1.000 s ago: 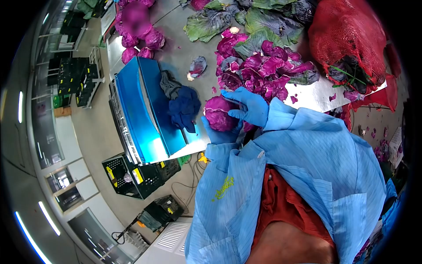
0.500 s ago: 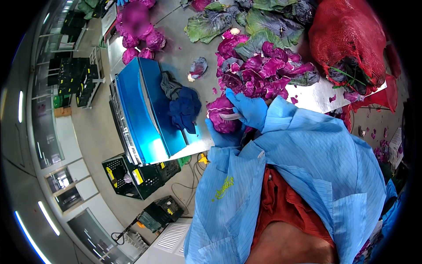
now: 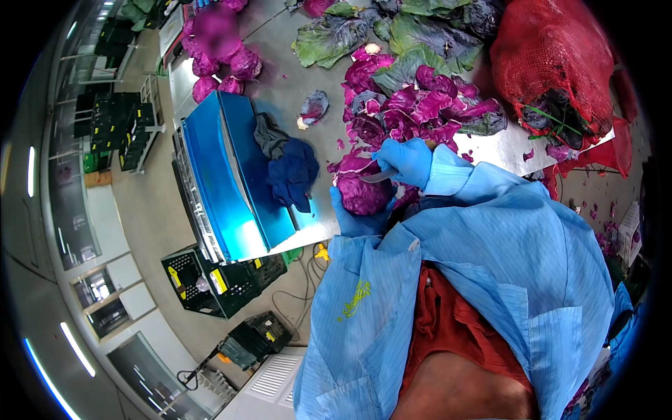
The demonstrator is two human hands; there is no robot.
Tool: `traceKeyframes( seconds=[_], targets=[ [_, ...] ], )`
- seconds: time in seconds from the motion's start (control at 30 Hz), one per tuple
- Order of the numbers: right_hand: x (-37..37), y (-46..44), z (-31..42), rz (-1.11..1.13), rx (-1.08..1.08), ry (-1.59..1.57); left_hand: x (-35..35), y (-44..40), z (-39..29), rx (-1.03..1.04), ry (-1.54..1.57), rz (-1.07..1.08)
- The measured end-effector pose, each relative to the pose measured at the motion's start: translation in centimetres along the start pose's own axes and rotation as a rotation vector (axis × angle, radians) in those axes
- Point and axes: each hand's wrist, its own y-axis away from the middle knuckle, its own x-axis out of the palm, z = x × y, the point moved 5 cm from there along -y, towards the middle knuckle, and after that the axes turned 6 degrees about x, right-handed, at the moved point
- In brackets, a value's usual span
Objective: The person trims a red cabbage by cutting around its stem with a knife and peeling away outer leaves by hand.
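Note:
A red cabbage head (image 3: 362,192) rests in my left hand (image 3: 355,220), whose blue-gloved fingers wrap round its underside and left side. My right hand (image 3: 407,162), also gloved in blue, is closed on a small knife with a curved blade (image 3: 378,177). The blade lies against the upper right of the cabbage. Part of the knife's handle is hidden in my fingers. Just beyond my hands is a heap of loose purple cabbage leaves (image 3: 413,112) on the metal table (image 3: 280,77).
A blue box-like unit (image 3: 234,175) stands left, with dark cloths (image 3: 290,168) beside it. Trimmed cabbages (image 3: 245,63) sit at the far left, green outer leaves (image 3: 427,38) at the back. A red mesh sack (image 3: 553,63) lies right. Black crates (image 3: 210,280) stand below the table.
My right hand has shifted slightly right and down with the knife, and its fingers now curl tighter. The cabbage has turned in my left hand, showing more of its surface.

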Motion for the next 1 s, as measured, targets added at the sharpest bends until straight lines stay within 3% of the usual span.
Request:
traceKeyframes(
  seconds=[0.1,0.37,0.57,0.63,0.7,0.77,0.83,0.9,1.0],
  targets=[
    [-1.2,-0.4,-0.1,-0.006,-0.102,0.094,0.3,0.2,-0.1,-0.011,0.002,-0.048],
    [-3.3,-2.4,-2.1,0.01,-0.185,0.24,1.2,1.4,-0.6,-0.139,-0.168,0.087],
    [-6.4,-4.7,-7.0,-0.187,0.057,0.383,0.4,1.7,-0.6,-0.129,-0.147,0.223],
    [-7.0,-5.8,-8.6,-0.036,0.245,0.542,-0.2,1.2,-1.1,-0.037,-0.181,0.245],
    [-7.6,-5.2,-5.3,-0.045,0.273,0.511,-1.1,0.6,-1.4,0.104,-0.203,0.189],
    [-7.6,-4.4,-1.9,-0.001,0.275,0.406,-0.5,0.6,-1.6,0.092,-0.176,0.312],
    [-5.9,-3.6,0.8,0.146,0.3,-0.034,-0.6,0.1,-1.5,0.04,-0.095,0.383],
    [-3.9,-2.4,3.1,0.237,0.278,-0.234,0.8,-0.1,-1.4,0.151,-0.101,0.354],
    [-2.1,-1.3,3.5,0.155,0.122,-0.164,1.3,-0.1,-1.7,0.221,-0.109,0.337]
  ],
)
